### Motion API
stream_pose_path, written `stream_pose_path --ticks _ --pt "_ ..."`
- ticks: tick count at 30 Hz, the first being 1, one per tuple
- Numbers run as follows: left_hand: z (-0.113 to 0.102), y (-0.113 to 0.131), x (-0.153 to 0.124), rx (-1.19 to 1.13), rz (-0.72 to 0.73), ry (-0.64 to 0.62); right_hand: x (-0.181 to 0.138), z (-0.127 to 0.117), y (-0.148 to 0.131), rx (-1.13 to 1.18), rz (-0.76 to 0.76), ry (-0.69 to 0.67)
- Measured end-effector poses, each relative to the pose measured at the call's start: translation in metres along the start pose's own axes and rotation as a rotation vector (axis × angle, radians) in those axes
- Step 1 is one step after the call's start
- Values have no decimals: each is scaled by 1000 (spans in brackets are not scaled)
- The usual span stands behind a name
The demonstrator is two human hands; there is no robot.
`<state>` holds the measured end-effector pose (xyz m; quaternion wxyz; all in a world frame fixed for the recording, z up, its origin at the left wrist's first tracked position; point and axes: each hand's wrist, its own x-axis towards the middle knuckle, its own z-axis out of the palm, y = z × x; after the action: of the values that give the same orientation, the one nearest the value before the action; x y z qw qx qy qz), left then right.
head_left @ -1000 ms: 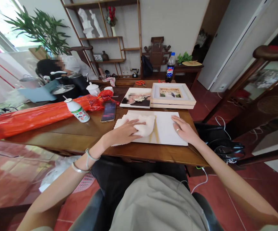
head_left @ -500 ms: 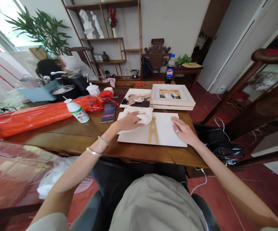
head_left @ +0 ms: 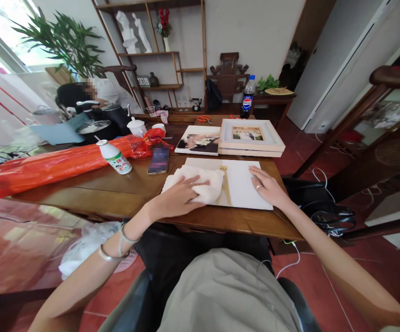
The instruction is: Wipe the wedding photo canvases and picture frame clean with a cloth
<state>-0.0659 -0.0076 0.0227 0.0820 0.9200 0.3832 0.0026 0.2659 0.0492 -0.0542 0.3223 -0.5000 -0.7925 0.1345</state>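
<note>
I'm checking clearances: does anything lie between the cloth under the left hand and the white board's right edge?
Yes: a tan strip on the board, just right of the cloth, then the right hand near that edge. Whether the strip is raised is unclear.

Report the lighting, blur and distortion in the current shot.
In the head view, the window is largely washed out by bright light; in the head view, the door leans steeply, probably from wide-angle distortion; in the head view, blocky pixelation masks the screen of the phone, while no strong blur shows on the left hand or white cloth.
</note>
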Motion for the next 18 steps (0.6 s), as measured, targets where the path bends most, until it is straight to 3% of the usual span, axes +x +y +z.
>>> stream_pose_path --ticks 5,8,11,18 --pt "5 -29 49 91 -90 79 -1 1 1 20 -10 9" --pt "15 -31 63 153 -62 159 -1 0 0 19 -9 9" --pt "22 -16 55 192 24 164 -1 0 -1 3 -8 -5" --pt "25 26 -3 127 143 87 0 0 -2 2 6 -7"
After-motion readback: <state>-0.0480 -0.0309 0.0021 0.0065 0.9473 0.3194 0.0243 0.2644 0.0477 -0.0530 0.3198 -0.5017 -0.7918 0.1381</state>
